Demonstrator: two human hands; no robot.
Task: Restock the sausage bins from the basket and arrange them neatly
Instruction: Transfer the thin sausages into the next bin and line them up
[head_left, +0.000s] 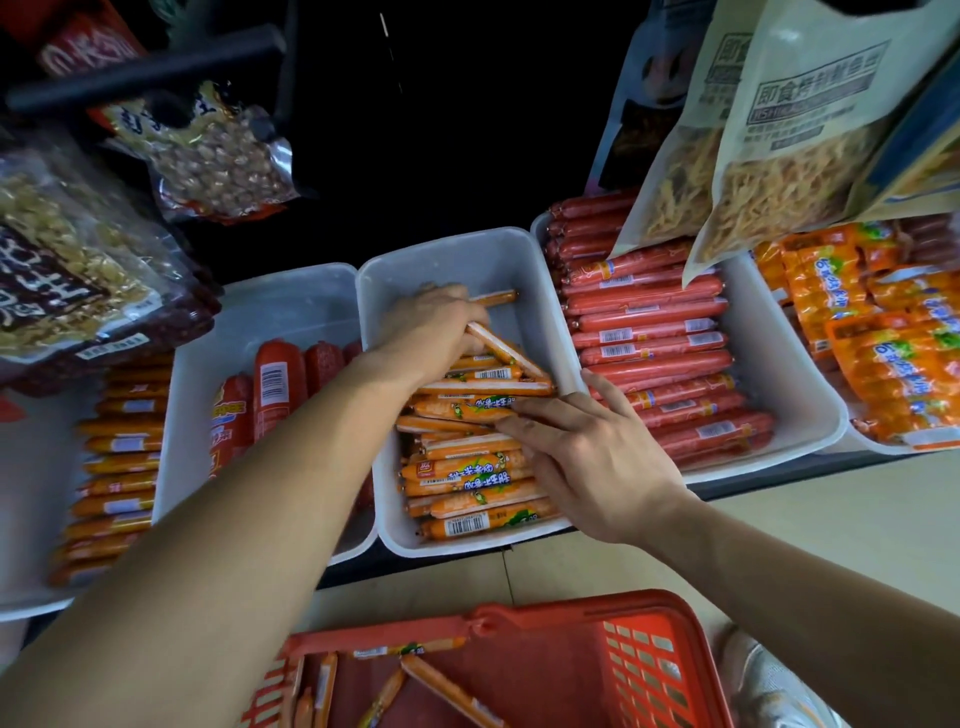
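Thin orange sausage sticks (501, 347), white-edged, are clamped in the curled fingers of the left grip (436, 327). Stacked orange sausages (467, 470) with barcode labels and blue Chinese print lie under the flat, straight-fingered right grip (587, 457). White plastic bin (467, 260) lies beneath both grips. Red plastic basket (649, 654) sits nearer than both.

Sausage bins (519, 260): white plastic, smooth, semi-matt. Orange sausages (467, 483): glossy plastic film casing. Red sausages (654, 332): shiny smooth film. Basket (644, 660): red plastic, perforated wall. Snack bags (800, 135): matt paper-like, clear window.
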